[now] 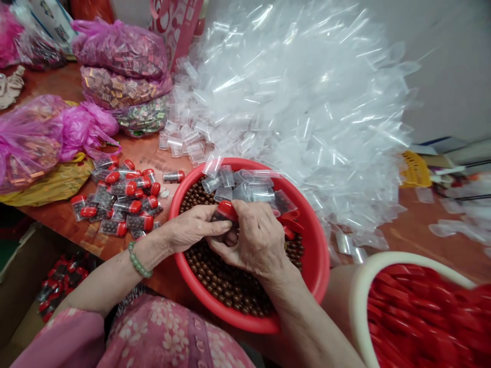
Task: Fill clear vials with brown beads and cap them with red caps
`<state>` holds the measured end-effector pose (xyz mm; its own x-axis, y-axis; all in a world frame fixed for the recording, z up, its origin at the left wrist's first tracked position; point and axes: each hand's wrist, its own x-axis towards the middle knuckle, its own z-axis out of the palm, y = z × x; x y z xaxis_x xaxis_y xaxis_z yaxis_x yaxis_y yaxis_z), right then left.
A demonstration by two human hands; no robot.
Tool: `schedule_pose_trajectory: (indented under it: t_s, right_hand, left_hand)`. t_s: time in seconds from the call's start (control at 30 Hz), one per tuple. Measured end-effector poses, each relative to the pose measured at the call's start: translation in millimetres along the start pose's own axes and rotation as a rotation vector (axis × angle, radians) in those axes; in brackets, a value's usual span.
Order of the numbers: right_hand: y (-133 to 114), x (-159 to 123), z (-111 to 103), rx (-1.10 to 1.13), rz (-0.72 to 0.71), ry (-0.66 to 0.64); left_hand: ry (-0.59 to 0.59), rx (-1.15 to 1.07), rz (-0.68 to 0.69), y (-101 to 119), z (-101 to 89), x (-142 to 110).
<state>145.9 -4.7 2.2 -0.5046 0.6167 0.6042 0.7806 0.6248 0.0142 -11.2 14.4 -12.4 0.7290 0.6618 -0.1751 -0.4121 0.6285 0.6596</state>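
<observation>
Over a red basin (pixel 321 266), my left hand (pixel 197 225) grips a small clear container (pixel 221 213) with a red cap and dark balls inside. My right hand (pixel 255 235) is closed around the cap end of the same container, its fingers partly hiding it. Below both hands lie many brown round balls (pixel 226 286) in the basin. Empty clear plastic tubes (pixel 245 190) rest on the balls at the basin's far side, with some red caps (pixel 292 225) at the right.
A large heap of clear tubes (pixel 299 102) rises behind the basin. Filled red-capped containers (pixel 126 191) lie at left, with more in a box (pixel 19 286) below. Pink bags (pixel 126 51) stand at back left. A cream bucket (pixel 358 301) of red caps is at right.
</observation>
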Motion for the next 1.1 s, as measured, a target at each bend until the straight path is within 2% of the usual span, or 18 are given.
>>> schedule_pose_trajectory:
  t_s: [0.13, 0.23, 0.3, 0.43, 0.5, 0.63, 0.77, 0.8, 0.83, 0.9, 0.93, 1.0, 1.03, 1.1]
  right_hand:
    - [1.4, -4.3, 2.2, 0.041, 0.024, -0.043]
    - [0.0, -7.6, 6.1, 0.041, 0.053, -0.101]
    - [-2.6, -7.6, 8.8, 0.022, 0.047, -0.095]
    - [-11.2, -3.0, 8.8, -0.025, -0.09, 0.004]
    - [-16.5, -0.7, 6.6, -0.028, -0.129, 0.027]
    - [-25.0, 2.1, 2.2, -0.028, -0.113, 0.061]
    - [-23.0, 4.0, -3.7, 0.082, -0.087, 0.013]
    - [-19.8, 3.2, -5.5, 0.105, -0.067, -0.017]
    - [-15.8, 1.4, -7.2, 0.113, -0.035, -0.053]
    - [-6.5, -4.6, -10.1, 0.094, 0.047, -0.131]
    - [-2.1, -8.4, -11.0, 0.086, 0.085, -0.166]
    - [4.3, -15.5, -11.4, 0.085, 0.146, -0.217]
    - [6.0, -18.1, -10.9, 0.092, 0.166, -0.233]
    - [6.8, -20.8, -9.1, 0.118, 0.187, -0.255]
  left_hand:
    - [0.081, 0.03, 0.031, -1.6, 1.7, 7.0]
    - [0.237, 0.011, -0.059, -3.2, 6.9, 11.9]
    - [0.35, 0.018, -0.099, -2.8, 10.9, 12.2]
    - [0.516, 0.123, 0.026, 0.8, 17.4, 3.6]
    - [0.531, 0.193, 0.091, 3.0, 19.3, -2.0]
    - [0.464, 0.365, 0.173, 10.1, 25.0, -10.8]
    - [0.442, 0.523, 0.251, 26.1, 27.0, -28.8]
    - [0.459, 0.597, 0.279, 31.8, 22.1, -34.9]
    - [0.534, 0.719, 0.319, 38.0, 13.9, -40.4]
    - [0.804, 1.04, 0.504, 50.5, -11.4, -46.8]
    - [0.903, 1.202, 0.547, 56.2, -26.7, -47.0]
    - [1.025, 1.476, 0.51, 64.2, -56.1, -42.6]
    - [1.041, 1.593, 0.476, 66.1, -68.0, -39.1]
    - [0.956, 1.801, 0.405, 65.1, -83.9, -32.3]
